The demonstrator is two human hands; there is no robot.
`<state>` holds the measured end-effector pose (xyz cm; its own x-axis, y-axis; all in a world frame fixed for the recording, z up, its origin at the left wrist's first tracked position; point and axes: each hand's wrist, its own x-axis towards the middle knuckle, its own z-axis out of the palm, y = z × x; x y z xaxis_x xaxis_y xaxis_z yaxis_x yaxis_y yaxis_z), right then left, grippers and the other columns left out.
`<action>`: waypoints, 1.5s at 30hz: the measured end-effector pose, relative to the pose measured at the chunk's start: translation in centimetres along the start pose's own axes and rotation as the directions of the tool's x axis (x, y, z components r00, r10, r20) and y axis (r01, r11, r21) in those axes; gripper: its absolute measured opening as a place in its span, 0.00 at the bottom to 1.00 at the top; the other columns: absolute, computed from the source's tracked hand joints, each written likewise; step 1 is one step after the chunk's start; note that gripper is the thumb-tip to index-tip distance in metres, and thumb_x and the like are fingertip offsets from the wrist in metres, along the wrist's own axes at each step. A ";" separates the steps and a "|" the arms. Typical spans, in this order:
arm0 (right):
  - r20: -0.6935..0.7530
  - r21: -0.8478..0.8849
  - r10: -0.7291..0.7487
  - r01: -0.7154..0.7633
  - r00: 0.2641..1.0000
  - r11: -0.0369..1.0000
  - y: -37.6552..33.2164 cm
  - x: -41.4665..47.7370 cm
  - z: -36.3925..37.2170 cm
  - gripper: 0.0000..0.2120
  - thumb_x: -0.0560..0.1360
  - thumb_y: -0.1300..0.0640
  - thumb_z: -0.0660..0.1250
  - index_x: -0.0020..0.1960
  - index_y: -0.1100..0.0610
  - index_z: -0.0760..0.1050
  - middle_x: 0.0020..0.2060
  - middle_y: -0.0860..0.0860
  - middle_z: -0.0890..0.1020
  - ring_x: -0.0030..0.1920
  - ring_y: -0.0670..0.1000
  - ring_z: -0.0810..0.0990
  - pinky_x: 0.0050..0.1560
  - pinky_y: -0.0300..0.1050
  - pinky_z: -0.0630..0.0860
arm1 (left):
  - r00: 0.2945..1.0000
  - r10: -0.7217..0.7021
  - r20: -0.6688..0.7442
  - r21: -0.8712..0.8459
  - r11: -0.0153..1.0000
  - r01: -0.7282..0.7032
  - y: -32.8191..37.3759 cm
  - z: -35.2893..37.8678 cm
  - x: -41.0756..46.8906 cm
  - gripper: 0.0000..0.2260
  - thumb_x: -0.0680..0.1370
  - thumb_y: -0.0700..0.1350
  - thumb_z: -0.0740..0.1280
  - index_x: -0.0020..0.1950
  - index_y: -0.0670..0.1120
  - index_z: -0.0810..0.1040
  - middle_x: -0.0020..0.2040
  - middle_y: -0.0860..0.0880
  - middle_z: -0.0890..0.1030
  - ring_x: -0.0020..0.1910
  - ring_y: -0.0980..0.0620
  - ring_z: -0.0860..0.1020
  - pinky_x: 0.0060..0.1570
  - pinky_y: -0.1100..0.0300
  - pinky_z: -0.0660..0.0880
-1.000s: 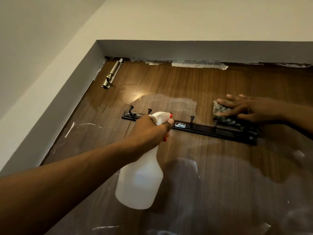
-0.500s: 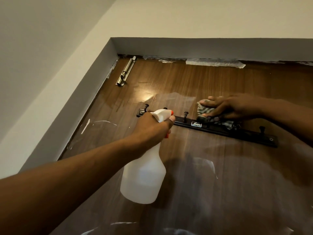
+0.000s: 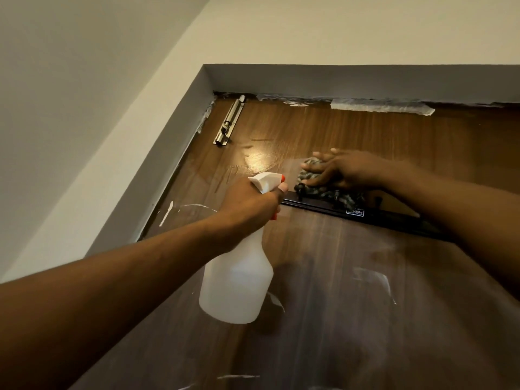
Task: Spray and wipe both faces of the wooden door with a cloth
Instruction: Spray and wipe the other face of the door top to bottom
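- Head view, left side: your left grip (image 3: 249, 199) is curled round the neck of the spray bottle (image 3: 237, 277), with a finger at the orange trigger. The nozzle appears to face your other hand. A squeeze now would likely wet fingers and fabric rather than bare wood.
- Head view, centre: your right grip (image 3: 342, 170) lies with fingers spread flat, pressing the cloth (image 3: 308, 168) against the wooden door (image 3: 351, 291), high on the face turned to you, just above the hook rail (image 3: 323, 207).
- Snag risk: part of the cloth hangs over the rail between the hooks. A sideways stroke could catch it on a hook, drag it from under your fingers, or strain the rail's fixing.
- Run-off risk: a wet sheen (image 3: 259, 161) with runs below it sits near the bolt latch (image 3: 229, 122). If left unwiped, it may streak the panel or creep into the metal.
- Edge risk: a strip of tape (image 3: 382, 106) lies along the top edge. A hard upward wipe could lift it.
- Both arms reach high, so a wet bottle neck may slip.
- The far face is hidden, and I judge it not yet done.
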<state>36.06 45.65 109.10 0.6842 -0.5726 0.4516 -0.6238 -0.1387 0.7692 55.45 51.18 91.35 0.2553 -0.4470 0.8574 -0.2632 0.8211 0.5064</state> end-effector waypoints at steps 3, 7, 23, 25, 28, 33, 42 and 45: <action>0.081 0.011 0.027 -0.028 0.996 1.000 1.3 -2.6 -0.9 0.20 0.78 0.38 0.60 0.70 0.33 0.70 0.81 0.47 0.55 0.79 0.57 0.57 0.74 0.59 0.63 | 1.000 -0.025 0.008 0.028 0.999 0.025 -1.0 -1.2 0.0 0.23 0.76 0.52 0.65 0.68 0.44 0.67 0.41 0.51 0.76 0.36 0.57 0.76 0.23 0.73 0.70; 0.040 -0.229 0.052 -0.042 0.998 0.973 2.4 -3.6 -1.0 0.28 0.81 0.55 0.64 0.70 0.29 0.58 0.78 0.36 0.47 0.80 0.48 0.45 0.79 0.54 0.56 | 0.999 -0.036 0.028 0.051 0.998 0.034 -2.5 -2.6 0.5 0.25 0.76 0.53 0.64 0.70 0.43 0.65 0.52 0.44 0.79 0.43 0.53 0.79 0.29 0.70 0.72; -0.050 -0.050 0.047 -0.050 0.998 0.998 -2.4 4.2 -2.2 0.25 0.79 0.51 0.65 0.66 0.25 0.65 0.79 0.39 0.49 0.80 0.59 0.48 0.76 0.63 0.58 | 0.997 -0.057 -0.044 0.127 0.990 0.063 -4.3 -7.5 2.0 0.22 0.78 0.52 0.63 0.68 0.44 0.65 0.51 0.45 0.77 0.39 0.55 0.76 0.22 0.74 0.69; -0.111 -0.106 0.129 -0.141 0.985 0.984 -3.0 4.6 -2.5 0.25 0.77 0.45 0.62 0.61 0.17 0.57 0.80 0.43 0.49 0.80 0.60 0.50 0.75 0.65 0.61 | 0.997 -0.064 -0.051 0.139 0.988 0.070 -5.0 -8.5 2.7 0.23 0.78 0.52 0.63 0.68 0.43 0.65 0.52 0.45 0.76 0.40 0.55 0.75 0.23 0.73 0.70; -0.180 -0.042 0.263 -0.274 0.948 0.961 -5.9 6.3 -3.2 0.28 0.79 0.46 0.64 0.74 0.31 0.57 0.81 0.53 0.55 0.78 0.63 0.56 0.75 0.62 0.63 | 0.997 -0.049 -0.065 0.161 0.985 0.058 -5.8 -10.0 3.7 0.23 0.77 0.52 0.64 0.68 0.43 0.66 0.52 0.45 0.77 0.39 0.55 0.76 0.23 0.74 0.70; -0.302 0.225 0.316 -0.255 0.900 0.941 -13.0 11.3 -3.4 0.25 0.82 0.49 0.63 0.78 0.50 0.64 0.72 0.58 0.71 0.68 0.59 0.72 0.67 0.54 0.71 | 0.999 -0.012 -0.052 0.180 0.983 0.021 -7.3 -13.4 5.2 0.23 0.76 0.54 0.65 0.67 0.44 0.68 0.54 0.44 0.77 0.44 0.51 0.78 0.25 0.72 0.71; -0.444 0.242 0.340 -0.255 0.829 0.936 -25.0 12.3 4.5 0.32 0.79 0.41 0.48 0.82 0.45 0.50 0.82 0.52 0.51 0.81 0.58 0.45 0.78 0.59 0.45 | 0.999 -0.017 -0.034 0.133 0.991 0.022 -9.5 -20.2 6.0 0.17 0.76 0.54 0.65 0.59 0.46 0.74 0.43 0.49 0.78 0.36 0.56 0.76 0.30 0.68 0.70; -0.450 0.345 0.599 -0.489 0.663 0.801 -25.4 14.7 3.7 0.31 0.81 0.42 0.42 0.82 0.49 0.47 0.82 0.56 0.48 0.81 0.60 0.42 0.78 0.58 0.40 | 1.000 -0.003 -0.013 0.101 0.995 0.005 -10.8 -21.8 6.6 0.15 0.76 0.55 0.66 0.58 0.49 0.75 0.39 0.52 0.77 0.34 0.56 0.77 0.33 0.65 0.74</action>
<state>60.57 37.71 94.55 0.2498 -0.0994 0.9632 -0.9648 -0.1100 0.2389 80.23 47.14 89.54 0.2683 -0.4450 0.8544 -0.3550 0.7788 0.5171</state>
